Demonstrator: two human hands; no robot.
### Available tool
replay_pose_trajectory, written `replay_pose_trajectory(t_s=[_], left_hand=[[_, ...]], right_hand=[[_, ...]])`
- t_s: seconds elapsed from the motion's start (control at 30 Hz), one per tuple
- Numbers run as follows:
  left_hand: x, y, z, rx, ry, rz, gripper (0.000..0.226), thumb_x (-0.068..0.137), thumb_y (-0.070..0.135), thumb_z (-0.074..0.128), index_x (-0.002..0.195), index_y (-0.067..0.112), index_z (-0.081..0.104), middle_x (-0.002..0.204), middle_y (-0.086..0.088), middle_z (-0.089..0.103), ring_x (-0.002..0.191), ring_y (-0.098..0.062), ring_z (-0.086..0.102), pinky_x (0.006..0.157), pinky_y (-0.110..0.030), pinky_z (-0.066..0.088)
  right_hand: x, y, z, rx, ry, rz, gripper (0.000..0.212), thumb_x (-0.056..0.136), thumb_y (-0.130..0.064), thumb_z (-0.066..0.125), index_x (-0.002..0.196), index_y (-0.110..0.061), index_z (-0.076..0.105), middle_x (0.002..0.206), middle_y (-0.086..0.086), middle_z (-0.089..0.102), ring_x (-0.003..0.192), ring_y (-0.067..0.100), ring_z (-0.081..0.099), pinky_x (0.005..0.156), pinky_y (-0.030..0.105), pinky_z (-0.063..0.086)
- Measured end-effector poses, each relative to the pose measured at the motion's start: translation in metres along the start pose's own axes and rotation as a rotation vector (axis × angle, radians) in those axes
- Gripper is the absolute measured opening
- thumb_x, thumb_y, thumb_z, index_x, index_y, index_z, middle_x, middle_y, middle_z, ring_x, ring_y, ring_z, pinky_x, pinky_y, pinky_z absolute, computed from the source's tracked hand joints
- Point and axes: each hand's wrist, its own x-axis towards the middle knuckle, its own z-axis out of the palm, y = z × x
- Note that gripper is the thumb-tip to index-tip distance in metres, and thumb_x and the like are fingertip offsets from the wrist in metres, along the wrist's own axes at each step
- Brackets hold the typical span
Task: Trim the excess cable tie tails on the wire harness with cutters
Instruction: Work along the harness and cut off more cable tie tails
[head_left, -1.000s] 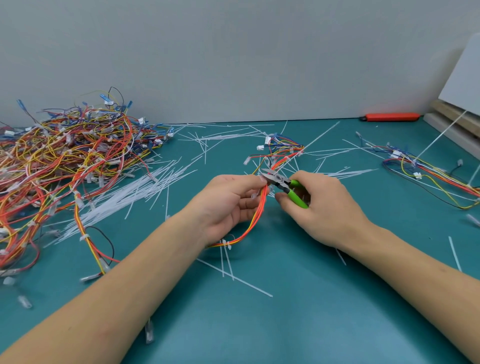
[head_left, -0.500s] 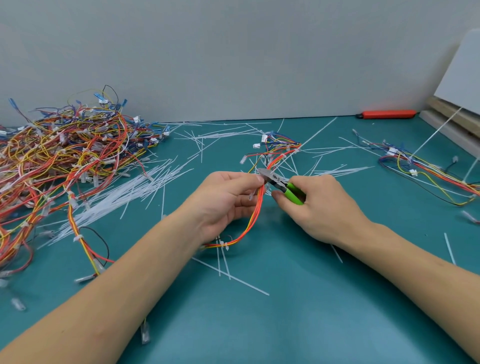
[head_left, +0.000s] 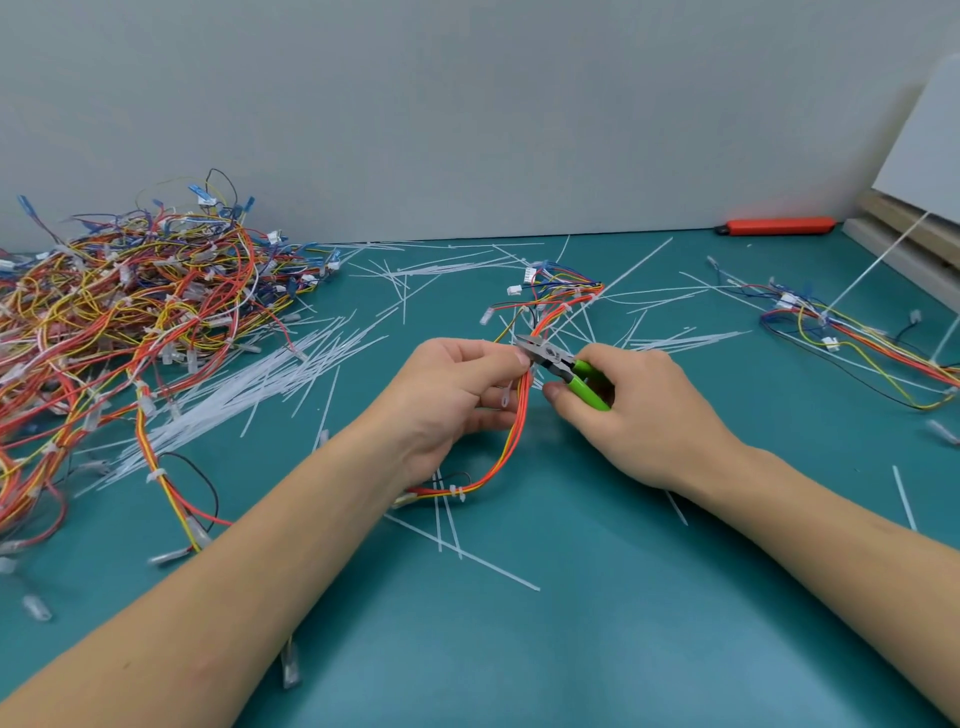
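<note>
My left hand (head_left: 457, 400) pinches the wire bundle (head_left: 519, 415) above the table (head_left: 623, 623); my right hand (head_left: 639, 415) grips the cutters (head_left: 558, 364), nose at the tie beside my left fingertips. Best practice: blades flush against the tie head, clear of wires.

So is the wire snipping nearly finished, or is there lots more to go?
Some looks done: cut white tie tails lie scattered over the green table. In hand: the left hand holds an orange and yellow harness while the right hand puts the green-handled cutters to it. Probably lots left: a big tangled pile of harnesses waits on the left, though whether its ties are trimmed is unclear.
</note>
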Motion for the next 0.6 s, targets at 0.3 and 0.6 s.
replay_pose_trajectory(t_s=[0.3, 0.6], left_hand=[[-0.0011, 0.0001, -0.0002, -0.036, -0.035, -0.004, 0.015, 0.095, 0.014, 0.068, 0.083, 0.013, 0.076, 0.079, -0.004, 0.067, 0.055, -0.010, 0.057, 0.054, -0.023, 0.053], [0.0002, -0.0005, -0.0020, -0.084, -0.084, -0.071, 0.018, 0.096, 0.014, 0.067, 0.081, 0.013, 0.076, 0.079, -0.006, 0.063, 0.055, -0.008, 0.059, 0.056, -0.023, 0.055]], right_hand=[[-0.0007, -0.0020, 0.0000, -0.032, 0.027, 0.002, 0.048, 0.094, -0.048, 0.066, 0.065, -0.020, 0.039, 0.053, -0.003, 0.043, 0.055, 0.019, 0.044, 0.052, 0.035, 0.036], [0.0008, -0.0011, -0.0009, 0.030, -0.004, -0.013, 0.028, 0.093, -0.045, 0.069, 0.079, -0.026, 0.054, 0.061, -0.009, 0.052, 0.062, 0.012, 0.050, 0.058, 0.034, 0.040]])
